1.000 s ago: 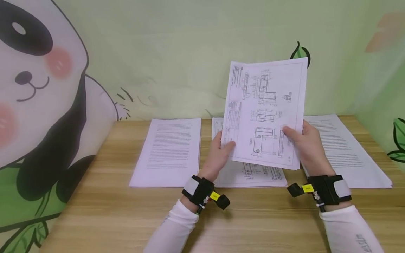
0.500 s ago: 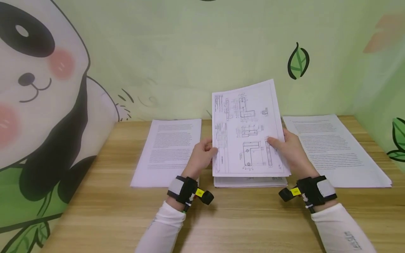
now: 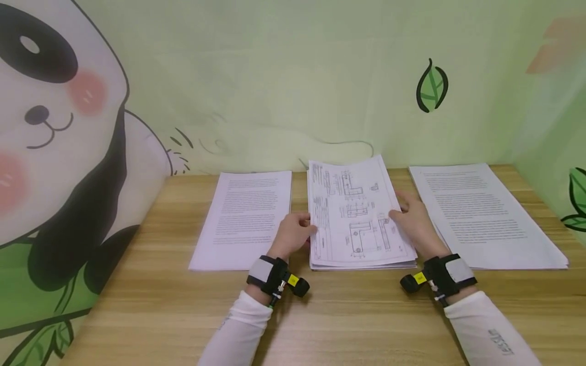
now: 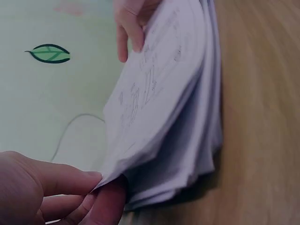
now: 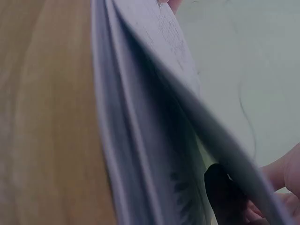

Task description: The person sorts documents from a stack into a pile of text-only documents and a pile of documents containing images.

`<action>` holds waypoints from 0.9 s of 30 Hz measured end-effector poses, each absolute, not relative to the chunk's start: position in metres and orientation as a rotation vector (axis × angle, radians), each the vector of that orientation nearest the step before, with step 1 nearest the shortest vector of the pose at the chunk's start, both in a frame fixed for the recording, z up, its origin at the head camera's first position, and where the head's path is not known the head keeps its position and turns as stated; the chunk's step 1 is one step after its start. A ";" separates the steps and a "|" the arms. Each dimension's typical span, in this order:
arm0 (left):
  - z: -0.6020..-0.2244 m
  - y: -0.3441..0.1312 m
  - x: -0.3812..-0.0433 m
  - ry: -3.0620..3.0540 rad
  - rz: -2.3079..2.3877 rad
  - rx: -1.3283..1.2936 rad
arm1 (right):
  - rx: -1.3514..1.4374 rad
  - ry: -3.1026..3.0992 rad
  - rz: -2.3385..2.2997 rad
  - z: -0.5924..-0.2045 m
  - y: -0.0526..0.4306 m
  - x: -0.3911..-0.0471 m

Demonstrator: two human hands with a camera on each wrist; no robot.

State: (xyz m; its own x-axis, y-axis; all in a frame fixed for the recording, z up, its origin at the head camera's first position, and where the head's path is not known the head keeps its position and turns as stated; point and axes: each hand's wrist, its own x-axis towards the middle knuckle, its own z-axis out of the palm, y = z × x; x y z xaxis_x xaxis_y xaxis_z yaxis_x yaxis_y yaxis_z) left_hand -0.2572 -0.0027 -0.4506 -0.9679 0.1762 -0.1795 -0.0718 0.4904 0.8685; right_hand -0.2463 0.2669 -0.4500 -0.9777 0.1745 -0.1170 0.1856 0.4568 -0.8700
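The drawing sheets (image 3: 356,213), held up high a second ago, have come down leftward over the middle stack (image 3: 407,265), the left hand's fingers (image 3: 299,218) and right hand's fingers (image 3: 404,197) sinking along, uncovering the wall's leaf (image 3: 432,86).

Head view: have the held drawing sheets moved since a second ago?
Yes, down and left: the drawing sheets, then overlapping the leaf print, now show below and left of it.
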 end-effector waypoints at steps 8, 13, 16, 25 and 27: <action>-0.452 -0.005 -0.257 2.587 1.327 0.117 | 0.318 2.778 -1.482 -0.449 0.268 -0.245; -0.454 -0.006 -0.257 2.582 1.299 0.122 | 0.236 2.792 -1.336 -0.447 0.267 -0.245; -0.456 -0.007 -0.257 2.584 1.282 0.134 | 0.169 2.794 -1.219 -0.445 0.263 -0.245; -0.452 -0.008 -0.257 2.584 1.281 0.038 | 0.002 2.746 -1.054 -0.437 0.264 -0.241; -0.450 -0.008 -0.258 2.601 1.295 0.004 | 0.004 2.768 -1.037 -0.433 0.269 -0.239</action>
State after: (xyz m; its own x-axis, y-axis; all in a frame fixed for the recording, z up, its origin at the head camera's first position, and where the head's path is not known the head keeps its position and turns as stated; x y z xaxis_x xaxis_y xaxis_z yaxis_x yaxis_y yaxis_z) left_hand -0.2584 -0.0077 -0.4497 -0.9723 0.1063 -0.2080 -0.1019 0.6082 0.7873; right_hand -0.2391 0.2691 -0.4326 -0.9828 -0.0625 -0.1739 0.0671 0.7560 -0.6511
